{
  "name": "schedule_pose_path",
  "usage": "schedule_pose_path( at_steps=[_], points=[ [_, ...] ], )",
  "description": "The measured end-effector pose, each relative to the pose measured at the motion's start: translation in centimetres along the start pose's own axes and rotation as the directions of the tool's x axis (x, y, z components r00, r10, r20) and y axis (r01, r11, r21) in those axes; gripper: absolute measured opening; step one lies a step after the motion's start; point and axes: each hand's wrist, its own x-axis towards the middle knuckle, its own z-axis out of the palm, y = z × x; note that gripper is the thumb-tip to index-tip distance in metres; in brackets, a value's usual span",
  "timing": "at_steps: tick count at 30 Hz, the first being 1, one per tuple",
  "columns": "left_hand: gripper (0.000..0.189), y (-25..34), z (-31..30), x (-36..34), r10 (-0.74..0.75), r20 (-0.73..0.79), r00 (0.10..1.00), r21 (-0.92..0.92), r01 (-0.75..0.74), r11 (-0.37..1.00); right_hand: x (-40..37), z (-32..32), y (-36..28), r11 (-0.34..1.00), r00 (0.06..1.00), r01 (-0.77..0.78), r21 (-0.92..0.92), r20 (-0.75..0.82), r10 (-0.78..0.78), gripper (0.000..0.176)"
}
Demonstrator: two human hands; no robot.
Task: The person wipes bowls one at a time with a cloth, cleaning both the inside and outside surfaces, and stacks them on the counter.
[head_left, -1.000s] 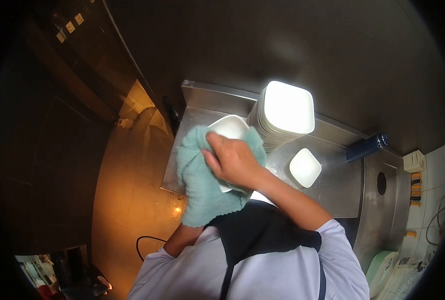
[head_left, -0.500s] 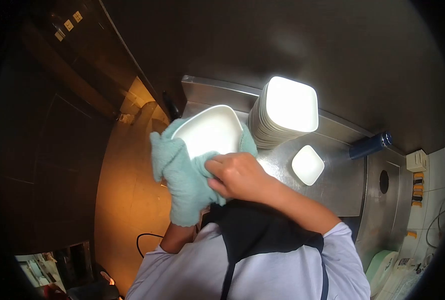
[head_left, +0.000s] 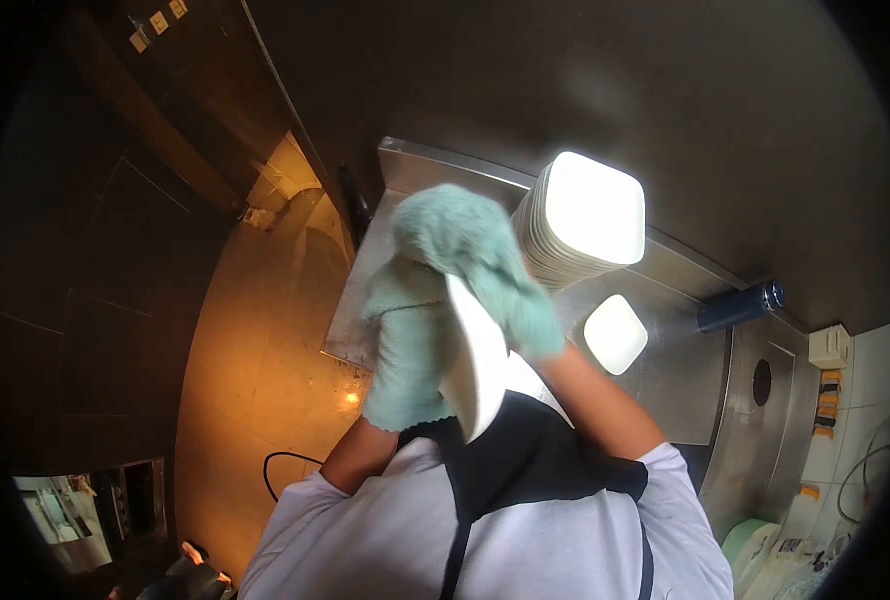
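Observation:
A white dish [head_left: 480, 360] is turned nearly edge-on in front of my chest, partly wrapped in a pale green towel [head_left: 450, 225]. My left hand [head_left: 405, 375] is covered by the towel and grips the dish through it from the left. On the other side, my right hand [head_left: 530, 310] is also under the cloth, closed on a fold pressed against the dish; its fingers are hidden. A tall stack of white square dishes [head_left: 593, 208] stands just beyond my right hand. One small white dish [head_left: 615, 333] sits alone on the metal counter [head_left: 665, 385].
A dark blue cylinder [head_left: 740, 306] lies at the counter's right, near a metal surface with a round hole [head_left: 762, 383]. A raised metal lip [head_left: 455, 165] runs along the back by a dark wall. Orange-lit floor [head_left: 255, 370] shows on the left.
The dish has swung from face-up to nearly edge-on and come closer to my body. The towel has moved over its far side, and my right hand has gone under the cloth.

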Motion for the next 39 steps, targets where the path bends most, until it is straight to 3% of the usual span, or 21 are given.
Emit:
schedule_pose_path(
  at_steps=[3,5,7,8,9,12,16,19,21,22,23,24,25,26,27,29,31,33,35,37,39],
  points=[
    [0.054,-2.1,-1.6,-0.1,0.019,0.077,0.997,-0.227,-0.001,0.974,-0.3,-0.8,6.4,0.906,0.95,0.309,-0.291,0.149,-0.276,0.06],
    [0.053,-2.6,-2.7,-0.3,0.041,0.1,0.994,-0.351,-0.003,0.936,-2.0,-0.2,7.1,0.942,0.993,0.117,-0.316,0.046,-0.108,0.06],
    [0.052,-2.0,-2.8,-0.5,0.039,0.082,0.996,-0.35,-0.008,0.937,-4.2,1.1,6.4,0.935,0.992,0.128,-0.332,0.043,-0.12,0.059],
    [0.051,-1.7,-2.5,-0.4,0.031,0.07,0.997,-0.327,-0.007,0.945,-5.1,1.8,5.5,0.838,0.98,0.199,-0.508,0.098,-0.173,0.055],
    [0.051,-1.5,-2.2,-0.3,0.023,0.06,0.998,-0.309,-0.004,0.951,-5.8,1.4,6.1,0.859,0.995,0.084,-0.505,0.089,-0.045,0.054],
    [0.049,-0.9,-1.4,-0.1,0.021,0.032,0.999,-0.246,-0.012,0.969,-6.7,3.1,3.2,0.809,0.957,0.263,-0.526,0.246,-0.151,0.052],
    [0.048,-0.5,0.0,0.0,0.028,0.007,1.0,-0.201,-0.026,0.979,-3.7,5.3,0.6,0.591,0.828,0.55,-0.589,0.297,-0.475,0.095],
    [0.046,0.0,0.5,0.2,0.038,-0.027,0.999,-0.183,-0.042,0.982,-1.1,1.7,0.4,0.929,0.996,0.045,-0.369,-0.054,-0.07,0.073],
    [0.045,0.3,0.8,0.5,0.043,-0.063,0.997,-0.172,-0.053,0.984,0.2,-0.1,1.4,0.853,0.998,0.055,-0.519,-0.008,-0.069,0.064],
    [0.045,0.4,0.9,0.6,0.042,-0.08,0.996,-0.164,-0.054,0.985,0.3,-1.3,3.3,0.634,0.97,0.236,-0.737,0.142,-0.196,0.059],
    [0.045,0.7,1.0,0.9,0.036,-0.095,0.995,-0.156,-0.051,0.986,0.2,-2.0,4.3,0.527,0.956,0.285,-0.801,0.197,-0.218,0.059],
    [0.044,1.2,1.0,1.0,0.037,-0.112,0.993,-0.147,-0.054,0.988,-0.2,-1.7,4.8,0.569,0.968,0.249,-0.784,0.188,-0.164,0.059],
    [0.044,1.6,1.0,1.2,0.034,-0.128,0.991,-0.136,-0.051,0.989,-0.6,-1.0,5.1,0.738,0.991,0.125,-0.663,0.121,-0.059,0.059],
    [0.043,2.2,1.0,1.4,0.031,-0.144,0.989,-0.127,-0.05,0.991,-1.2,-0.1,4.8,0.92,0.994,-0.075,-0.385,0.043,0.099,0.059],
    [0.043,2.9,1.1,1.5,0.034,-0.163,0.986,-0.117,-0.054,0.992,-2.0,0.8,4.2,0.97,0.972,-0.234,-0.068,0.006,0.235,0.059],
    [0.042,4.1,1.5,1.5,0.034,-0.194,0.98,-0.095,-0.054,0.994,-3.7,1.8,3.3,0.852,0.921,-0.374,0.367,0.038,0.388,0.059],
    [0.041,5.2,2.1,1.4,0.037,-0.213,0.976,-0.072,-0.053,0.996,-5.6,2.8,2.2,0.814,0.921,-0.362,0.453,0.041,0.387,0.059],
    [0.041,5.7,2.6,1.5,0.043,-0.224,0.974,-0.046,-0.055,0.997,-7.4,3.9,-0.8,0.941,0.965,-0.252,0.227,-0.017,0.263,0.06],
    [0.04,6.4,3.2,1.4,0.052,-0.237,0.97,-0.025,-0.059,0.998,-8.4,4.1,-3.8,0.959,0.999,0.041,-0.281,0.028,-0.035,0.05],
    [0.039,6.8,3.5,1.8,0.059,-0.257,0.965,-0.009,-0.063,0.998,-8.2,2.3,-5.3,0.644,0.913,0.408,-0.647,0.288,-0.289,0.04],
    [0.039,7.1,3.9,2.1,0.069,-0.267,0.961,0.009,-0.069,0.998,-8.1,2.5,-7.0,0.38,0.865,0.436,-0.816,0.262,-0.429,0.026]
  ],
)
